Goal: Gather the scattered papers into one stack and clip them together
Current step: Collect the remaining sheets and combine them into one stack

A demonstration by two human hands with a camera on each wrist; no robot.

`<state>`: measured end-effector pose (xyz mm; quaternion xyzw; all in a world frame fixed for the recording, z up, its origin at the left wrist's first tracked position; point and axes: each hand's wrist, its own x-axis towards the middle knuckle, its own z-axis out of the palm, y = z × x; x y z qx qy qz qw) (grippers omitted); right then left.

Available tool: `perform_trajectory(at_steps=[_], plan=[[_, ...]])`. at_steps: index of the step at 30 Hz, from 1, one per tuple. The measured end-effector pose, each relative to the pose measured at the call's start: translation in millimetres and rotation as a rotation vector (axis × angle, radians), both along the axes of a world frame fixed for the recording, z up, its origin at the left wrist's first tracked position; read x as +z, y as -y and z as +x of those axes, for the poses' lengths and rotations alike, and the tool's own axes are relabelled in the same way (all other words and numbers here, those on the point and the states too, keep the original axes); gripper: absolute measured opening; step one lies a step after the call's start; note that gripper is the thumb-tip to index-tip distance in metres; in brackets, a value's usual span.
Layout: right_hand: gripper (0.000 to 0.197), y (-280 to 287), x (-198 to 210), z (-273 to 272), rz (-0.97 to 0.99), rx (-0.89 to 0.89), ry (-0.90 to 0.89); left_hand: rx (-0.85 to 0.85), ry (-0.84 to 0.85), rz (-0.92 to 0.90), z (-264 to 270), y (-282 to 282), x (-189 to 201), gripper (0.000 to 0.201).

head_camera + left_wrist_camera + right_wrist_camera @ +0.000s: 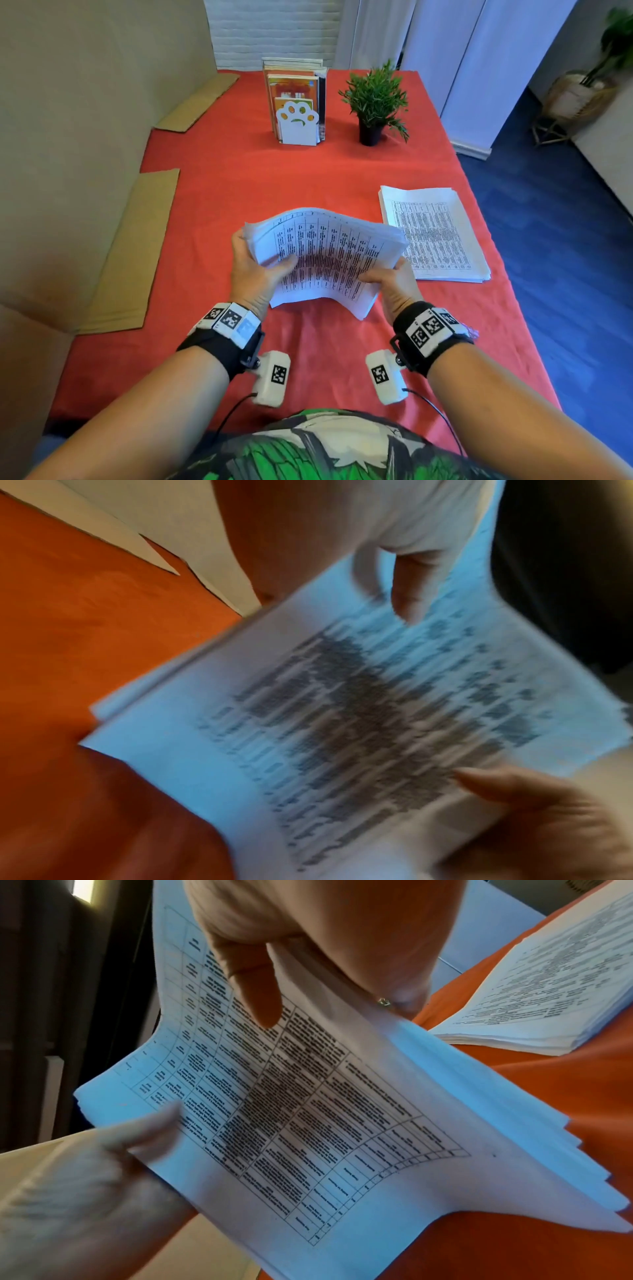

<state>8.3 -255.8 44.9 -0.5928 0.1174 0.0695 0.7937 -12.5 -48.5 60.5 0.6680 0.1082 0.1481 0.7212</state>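
Holding a thick bundle of printed sheets point(325, 255) between both hands, we have it lifted at its far edge while its near edge dips to the red tablecloth point(239, 178). Our left hand point(255, 270) grips the left edge, thumb laid across the top page and fingers point(239, 240) curled underneath; our right hand point(394, 277) pinches the right edge the same way, thumb on top. In the right wrist view the sheets bow between the two grips and their free edges fan out unevenly, so we judge the bundle not yet squared.

A second pile of papers point(435, 236) lies flat on the cloth just beyond and to the right of our right fingertips, its near-left corner tucked under the held bundle's right edge. Its long axis runs away from us, roughly crosswise to the bundle's. Our right hand is plainly the nearer one, so joining the two looks to us like a short carry rightward, with a turn of the bundle to match edges.

We see no clip in any view. The left wrist view is blurred.
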Motion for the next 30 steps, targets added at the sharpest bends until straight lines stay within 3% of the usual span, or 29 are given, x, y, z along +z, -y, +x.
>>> perform_trajectory(at_steps=[4,6,10,14,17,21,24,30], plan=[[0.038,2,-1,2,-0.003,0.016,0.011,0.231,0.198,0.092,-3,17,26,0.052],[0.038,2,-1,1,-0.009,0.039,0.024,0.304,0.206,0.111,3,17,36,0.048],[0.043,3,-1,1,-0.027,0.07,0.034,0.408,0.253,0.051,18,17,47,0.018],[0.049,3,-1,1,-0.033,0.089,0.022,0.282,0.397,0.201,9,9,31,0.041],[0.048,2,0,1,-0.034,0.082,-0.002,0.144,0.298,0.332,1,4,1,0.069],[0.05,2,-6,5,-0.002,0.031,-0.032,0.017,0.065,0.255,1,0,-34,0.056],[0.038,0,-10,8,0.005,-0.007,-0.037,0.027,0.039,0.256,4,2,-37,0.051],[0.033,-5,-10,3,-0.102,0.014,-0.066,-0.014,-0.003,0.209,3,1,-43,0.047]])
